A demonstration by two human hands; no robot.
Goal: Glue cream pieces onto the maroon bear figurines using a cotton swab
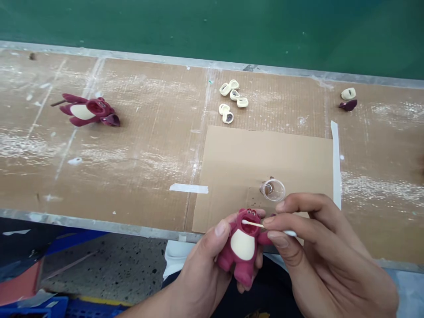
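A dark pink toy bear figure [243, 247] with a cream belly and a wide-open mouth rests in my left hand [208, 256], the thumb pressed along its side. My right hand [318, 247] pinches a cotton swab [255, 224] between thumb and fingers. One tip of the swab lies at the bear's mouth, over its upper edge; the other tip sticks out past my fingers. Just beyond my right fingertips stands a small clear plastic cup [273, 190] with a little brown stuff inside. The bear's arm on that side is partly covered by my right fingers.
Another pink bear figure [82, 111] lies on the cardboard-covered table [149, 132] at left. Several small cream parts [234, 95] sit at the back middle. A cream part [348, 93] and a dark purple piece [348, 105] lie at right. White tape [335, 163] edges the cardboard sheet [238, 150].
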